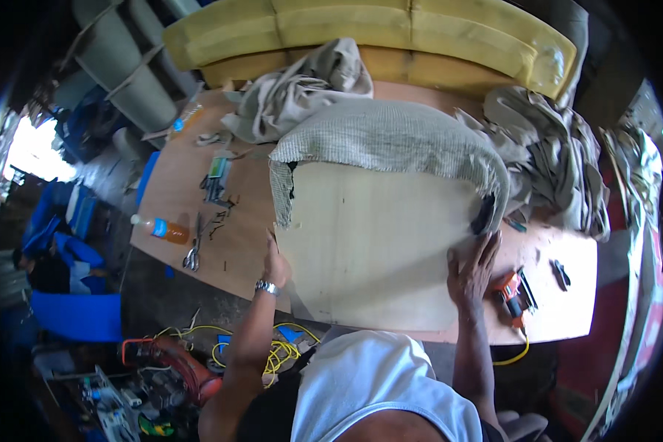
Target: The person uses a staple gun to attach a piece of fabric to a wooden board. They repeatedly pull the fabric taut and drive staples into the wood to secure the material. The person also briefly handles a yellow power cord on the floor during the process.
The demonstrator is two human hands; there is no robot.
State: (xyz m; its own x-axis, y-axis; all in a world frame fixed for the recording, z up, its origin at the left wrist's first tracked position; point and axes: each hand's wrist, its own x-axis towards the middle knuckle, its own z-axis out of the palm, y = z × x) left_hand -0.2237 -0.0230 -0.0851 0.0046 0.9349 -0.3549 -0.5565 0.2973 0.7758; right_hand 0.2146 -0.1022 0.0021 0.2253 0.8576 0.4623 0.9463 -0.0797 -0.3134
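Note:
A pale wooden panel [376, 243] lies in front of me. Grey ribbed fabric [390, 136] covers its far end and wraps down both far corners, with dark material showing at the fabric's inner edges. My left hand [275, 267], wearing a metal watch, rests against the panel's left edge with fingers stretched forward; some fingers are hidden. On the right edge lies my right hand [473, 274], its fingers out flat and pointing at the fabric's right corner. The underside of the panel is hidden.
Scissors [192, 247] and an orange-filled bottle [168, 230] lie left on the table [254, 254]. An orange power tool [514, 296] with a yellow cord sits right. Crumpled beige cloth [552, 151] and a long yellow foam piece [361, 33] lie beyond the panel.

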